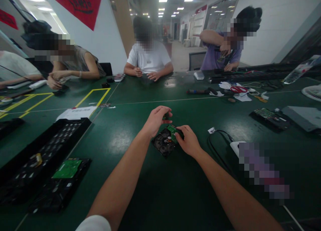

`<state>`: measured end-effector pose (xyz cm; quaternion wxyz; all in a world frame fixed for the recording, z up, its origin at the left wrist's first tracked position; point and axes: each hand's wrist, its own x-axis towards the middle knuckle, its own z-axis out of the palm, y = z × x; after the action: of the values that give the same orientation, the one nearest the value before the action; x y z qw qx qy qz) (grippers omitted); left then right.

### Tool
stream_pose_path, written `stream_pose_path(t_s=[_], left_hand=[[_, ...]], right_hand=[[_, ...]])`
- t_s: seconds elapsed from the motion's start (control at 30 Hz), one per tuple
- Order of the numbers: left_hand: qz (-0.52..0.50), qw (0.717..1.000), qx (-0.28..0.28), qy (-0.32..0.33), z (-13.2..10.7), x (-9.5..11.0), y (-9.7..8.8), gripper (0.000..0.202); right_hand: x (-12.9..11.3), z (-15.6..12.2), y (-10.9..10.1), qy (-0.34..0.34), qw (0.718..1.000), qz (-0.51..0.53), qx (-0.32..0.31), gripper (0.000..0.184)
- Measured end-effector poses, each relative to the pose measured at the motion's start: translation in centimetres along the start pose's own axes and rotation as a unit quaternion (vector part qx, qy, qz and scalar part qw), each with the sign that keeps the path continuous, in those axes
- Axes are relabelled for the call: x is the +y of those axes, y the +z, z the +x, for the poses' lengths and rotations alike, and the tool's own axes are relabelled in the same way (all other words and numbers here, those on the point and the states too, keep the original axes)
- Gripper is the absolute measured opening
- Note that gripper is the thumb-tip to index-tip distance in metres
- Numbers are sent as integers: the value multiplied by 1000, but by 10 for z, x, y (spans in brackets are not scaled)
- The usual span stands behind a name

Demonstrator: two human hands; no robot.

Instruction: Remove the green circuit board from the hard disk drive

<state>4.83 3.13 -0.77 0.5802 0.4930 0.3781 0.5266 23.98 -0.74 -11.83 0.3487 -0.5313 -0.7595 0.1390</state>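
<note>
A black hard drive with a green circuit board on its upper side lies on the green table in front of me. My left hand hovers just above its far edge, fingers curled round a small dark object I cannot make out. My right hand rests on the drive's right side, with thumb and fingers pinched at the edge of the green board.
Black trays stand at the left, one carrying a green board. A black cable and white plug lie to the right. More drives, tools and papers sit further right. Several people sit along the far side.
</note>
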Motion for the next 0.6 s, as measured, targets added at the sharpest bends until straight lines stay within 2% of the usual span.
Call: stream_pose_path(t_s=[0.2,0.37,0.6], left_hand=[[-13,1000,14,-11,-2,1,2,21],[30,999,29,21,1,0,1,20],[34,999,6,11,1,1,0,23]], right_hand=[[1,0,1,-2,1000,3,2,29],[2,0,2,-5,1000,9,5,28],[1,0,1,-4,1000,10,4,29]])
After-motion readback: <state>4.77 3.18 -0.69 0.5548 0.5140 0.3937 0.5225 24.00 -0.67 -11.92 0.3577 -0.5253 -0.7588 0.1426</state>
